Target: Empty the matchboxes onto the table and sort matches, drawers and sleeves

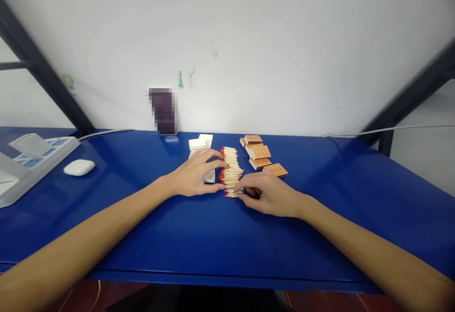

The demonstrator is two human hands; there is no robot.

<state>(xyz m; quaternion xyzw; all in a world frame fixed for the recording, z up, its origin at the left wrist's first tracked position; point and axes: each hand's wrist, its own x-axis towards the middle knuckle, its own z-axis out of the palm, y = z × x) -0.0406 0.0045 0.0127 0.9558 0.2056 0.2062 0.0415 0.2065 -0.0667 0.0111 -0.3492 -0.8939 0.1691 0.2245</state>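
A pile of red-headed matches (232, 172) lies in a rough column on the blue table, heads to the left. My left hand (195, 174) has its fingers spread, with the fingertips at the match heads. At the near end of the pile, my right hand (268, 193) pinches the pale tail ends of some matches between thumb and forefinger; its other fingers curl under. Partly hidden behind my left hand are several white matchbox trays (197, 144). Several orange matchbox sleeves (260, 152) lie beyond my right hand, the nearest one close to its knuckles.
A white power strip (53, 158) with plugged-in adapters sits at the far left, near a white earbud case (79, 167). A blurred-out dark phone (165, 113) leans on the wall. Dark metal posts rise on both sides. A white cable (387, 129) runs along the right back.
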